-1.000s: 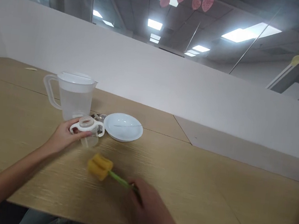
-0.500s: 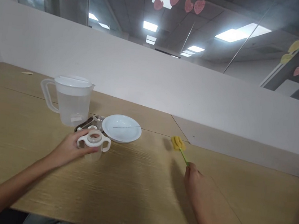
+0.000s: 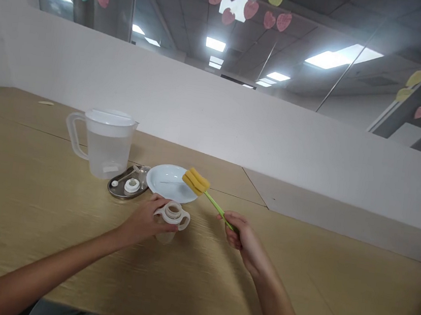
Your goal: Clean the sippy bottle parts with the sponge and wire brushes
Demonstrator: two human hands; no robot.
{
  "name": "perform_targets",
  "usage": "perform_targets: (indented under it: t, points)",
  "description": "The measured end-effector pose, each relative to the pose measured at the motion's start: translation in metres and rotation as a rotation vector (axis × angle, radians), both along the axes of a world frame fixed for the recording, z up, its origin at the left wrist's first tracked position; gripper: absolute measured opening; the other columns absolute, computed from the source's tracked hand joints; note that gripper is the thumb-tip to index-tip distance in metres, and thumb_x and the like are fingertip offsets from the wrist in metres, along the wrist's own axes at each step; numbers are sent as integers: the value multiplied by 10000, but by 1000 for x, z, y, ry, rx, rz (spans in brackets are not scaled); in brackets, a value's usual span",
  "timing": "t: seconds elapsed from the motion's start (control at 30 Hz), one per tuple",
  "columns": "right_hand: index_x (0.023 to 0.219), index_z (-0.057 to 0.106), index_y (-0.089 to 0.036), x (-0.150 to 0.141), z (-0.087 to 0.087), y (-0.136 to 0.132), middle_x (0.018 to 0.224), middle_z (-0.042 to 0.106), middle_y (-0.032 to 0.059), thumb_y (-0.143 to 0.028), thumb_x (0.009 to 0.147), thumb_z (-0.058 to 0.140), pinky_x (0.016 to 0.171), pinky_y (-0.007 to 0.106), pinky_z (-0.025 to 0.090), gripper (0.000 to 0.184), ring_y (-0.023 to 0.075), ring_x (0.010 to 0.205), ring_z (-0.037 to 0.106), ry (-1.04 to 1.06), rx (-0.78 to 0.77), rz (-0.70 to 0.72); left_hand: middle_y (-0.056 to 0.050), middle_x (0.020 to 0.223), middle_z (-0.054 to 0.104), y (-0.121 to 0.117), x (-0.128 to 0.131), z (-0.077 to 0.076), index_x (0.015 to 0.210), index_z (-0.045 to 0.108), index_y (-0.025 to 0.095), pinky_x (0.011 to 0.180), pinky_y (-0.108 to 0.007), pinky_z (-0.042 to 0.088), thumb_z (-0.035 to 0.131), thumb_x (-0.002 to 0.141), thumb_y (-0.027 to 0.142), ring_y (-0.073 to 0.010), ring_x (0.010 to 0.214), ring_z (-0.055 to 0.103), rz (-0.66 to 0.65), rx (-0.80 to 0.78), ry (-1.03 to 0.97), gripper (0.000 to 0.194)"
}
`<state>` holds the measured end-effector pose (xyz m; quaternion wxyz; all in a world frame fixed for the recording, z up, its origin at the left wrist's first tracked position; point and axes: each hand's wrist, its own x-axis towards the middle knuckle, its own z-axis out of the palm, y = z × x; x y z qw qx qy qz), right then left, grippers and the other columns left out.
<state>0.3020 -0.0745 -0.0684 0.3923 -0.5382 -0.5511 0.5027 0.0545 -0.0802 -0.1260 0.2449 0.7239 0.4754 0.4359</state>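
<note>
Beyond the bottle [image 3: 172,218] and brush [image 3: 196,182], the jug [image 3: 109,145] bears an unreadable label [image 3: 110,169].

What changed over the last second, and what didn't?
The left hand carried the two-handled bottle rightward, from in front of the tray to in front of the plate. The right hand swung the sponge brush out right, then back left; its yellow head overlaps the plate's right edge in view. Nothing was grasped or released; pitcher, plate and tray stayed put.
</note>
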Motion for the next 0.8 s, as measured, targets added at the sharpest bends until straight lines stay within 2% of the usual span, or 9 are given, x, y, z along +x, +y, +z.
perform_targets:
  t: [0.1, 0.17, 0.27, 0.33, 0.4, 0.43, 0.5, 0.6, 0.8]
  points:
    - [790, 582, -161, -9, 4, 11, 440, 257, -108, -407, 692, 541, 421, 231, 92, 267, 58, 409, 151, 31, 17, 42, -77, 1105, 596, 2, 2, -9, 1131, 618, 219, 918, -366, 458, 725, 674, 449, -233, 1038, 570, 34, 24, -13, 524]
    - [770, 585, -160, -15, 4, 17, 433, 256, -108, -405, 691, 538, 416, 229, 95, 261, 58, 408, 153, 51, 41, 52, -80, 1120, 581, 1, 2, -13, 1222, 548, 226, 894, -372, 473, 732, 661, 459, -234, 1040, 569, 66, 43, -33, 635]
    - [739, 589, -158, -23, 1, 26, 446, 292, -96, -393, 687, 521, 412, 221, 117, 250, 60, 408, 188, 47, 82, 28, -80, 1100, 581, 3, -13, -9, 1310, 449, 224, 827, -351, 489, 738, 645, 470, -219, 979, 580, 130, 130, -24, 766]
    - [703, 591, -154, -27, -5, 30, 480, 354, -75, -388, 679, 504, 410, 218, 140, 251, 62, 415, 233, 6, 122, -14, -82, 1081, 596, 11, -36, -1, 1268, 487, 206, 785, -323, 485, 649, 742, 472, -201, 936, 579, 227, 236, 1, 611]
    - [644, 583, -152, -29, -13, 35, 512, 405, -51, -388, 662, 494, 410, 222, 165, 253, 69, 427, 283, -45, 163, -72, -84, 1046, 619, 24, -67, 6, 1132, 584, 179, 797, -307, 476, 493, 857, 454, -195, 942, 580, 366, 319, 48, 400]
    - [610, 575, -152, -29, -18, 38, 516, 414, -43, -386, 649, 496, 412, 224, 178, 250, 74, 434, 301, -66, 183, -100, -88, 1026, 635, 32, -82, 8, 1063, 617, 167, 811, -305, 472, 437, 883, 436, -198, 946, 583, 426, 316, 128, 370]
    - [562, 560, -155, -29, -26, 43, 506, 410, -34, -379, 632, 494, 422, 230, 202, 243, 85, 447, 321, -90, 213, -154, -103, 1042, 652, 49, -109, 9, 1050, 627, 147, 844, -302, 461, 341, 918, 359, -204, 970, 590, 533, 195, 387, 379]
    - [606, 593, -152, -27, -37, 50, 512, 427, -21, -382, 647, 463, 439, 236, 236, 268, 104, 471, 349, -107, 253, -240, -113, 1051, 676, 72, -128, 1, 1024, 650, 146, 862, -301, 450, 371, 887, 224, -214, 972, 612, 522, 83, 528, 321]
    - [863, 684, -104, -19, -48, 60, 579, 503, 7, -428, 736, 410, 484, 240, 310, 443, 141, 532, 432, -197, 304, -332, -123, 874, 708, 107, -120, -9, 846, 684, 140, 763, -312, 474, 525, 826, 155, -223, 857, 649, 499, -116, 719, 161]
